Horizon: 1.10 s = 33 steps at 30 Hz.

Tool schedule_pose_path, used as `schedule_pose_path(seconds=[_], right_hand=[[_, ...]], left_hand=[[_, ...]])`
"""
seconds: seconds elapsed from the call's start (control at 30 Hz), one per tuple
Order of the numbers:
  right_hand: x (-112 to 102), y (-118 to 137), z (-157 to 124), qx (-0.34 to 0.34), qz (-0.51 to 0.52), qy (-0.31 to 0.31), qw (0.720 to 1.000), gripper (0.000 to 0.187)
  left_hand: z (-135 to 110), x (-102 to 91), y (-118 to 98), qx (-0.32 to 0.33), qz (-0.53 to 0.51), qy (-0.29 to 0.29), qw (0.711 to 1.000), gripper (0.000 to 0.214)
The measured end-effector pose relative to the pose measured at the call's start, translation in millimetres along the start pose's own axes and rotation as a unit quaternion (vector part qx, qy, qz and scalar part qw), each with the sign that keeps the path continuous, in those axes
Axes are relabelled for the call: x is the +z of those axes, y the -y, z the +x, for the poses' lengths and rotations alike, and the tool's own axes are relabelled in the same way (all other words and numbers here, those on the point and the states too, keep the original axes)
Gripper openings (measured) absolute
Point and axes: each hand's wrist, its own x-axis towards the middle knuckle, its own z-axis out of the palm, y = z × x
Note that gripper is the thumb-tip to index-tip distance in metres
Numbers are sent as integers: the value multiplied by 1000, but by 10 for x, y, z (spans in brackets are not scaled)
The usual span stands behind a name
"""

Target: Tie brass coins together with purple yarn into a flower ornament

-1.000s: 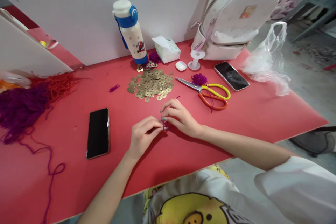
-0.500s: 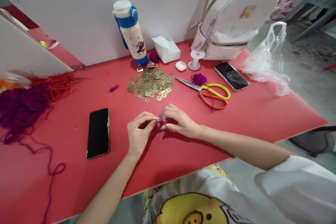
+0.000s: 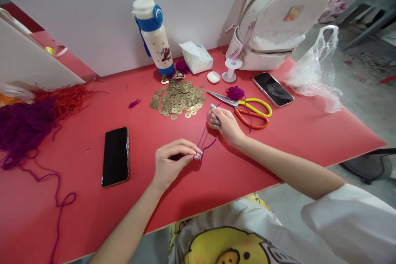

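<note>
Between my hands a length of purple yarn (image 3: 202,135) is drawn out straight. My left hand (image 3: 175,161) pinches one part of it, where a small loop and a loose tail show at the fingertips. Up and to the right, my right hand (image 3: 227,126) is closed on the other part, near the handles of the scissors (image 3: 236,105). Just beyond my hands lies a pile of brass coins (image 3: 177,98) with holes in their middles. Whether a coin hangs on the held yarn I cannot tell.
Left on the red table (image 3: 161,222) are a black phone (image 3: 115,156) and a heap of purple yarn (image 3: 26,126). Along the back stand a bottle (image 3: 156,41), a tissue pack (image 3: 199,60), a white spool (image 3: 229,70) and a backpack (image 3: 275,20). Another phone (image 3: 274,89) lies right.
My right hand has moved up and right, away from my left, pulling the yarn into a straight line. My left hand has shifted slightly right and down, still pinching.
</note>
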Motion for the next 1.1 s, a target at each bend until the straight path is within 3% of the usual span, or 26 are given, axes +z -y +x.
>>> schedule_pose_path(seconds=[0.1, 0.17, 0.23, 0.33, 0.4, 0.5, 0.6, 0.73, 0.83, 1.0, 1.1], right_hand=[[-4, 22, -14, -26, -30, -17, 999, 45], [17, 30, -77, -54, -94, 4, 994, 40], [49, 24, -161, -99, -179, 66, 977, 36], [89, -19, -279, -175, -305, 179, 919, 30], [99, -66, -329, -198, -373, 201, 884, 27], [101, -134, -350, -194, -437, 188, 858, 27], [114, -159, -335, -168, -457, 195, 851, 26], [157, -130, -332, -132, -427, 236, 863, 14], [165, -95, -359, -158, -402, 266, 862, 18], [123, -54, -373, -233, -469, 265, 810, 21], [94, -32, -330, -232, -463, 238, 821, 22]], left_hand=[[9, -11, 73, -74, -8, -127, 989, 9], [12, -25, 120, -129, -10, -200, 971, 10], [18, -33, 146, -179, -20, -252, 951, 14], [32, -27, 147, -223, -38, -284, 932, 20], [37, -14, 137, -226, -38, -283, 931, 22], [31, 2, 135, -197, -13, -266, 944, 19], [20, 6, 145, -170, 13, -242, 955, 12], [6, -1, 145, -155, 52, -204, 965, 7], [4, -1, 140, -119, 113, -180, 970, 7], [4, 8, 147, -87, 189, -120, 971, 9], [0, 9, 158, -77, 195, -108, 972, 9]])
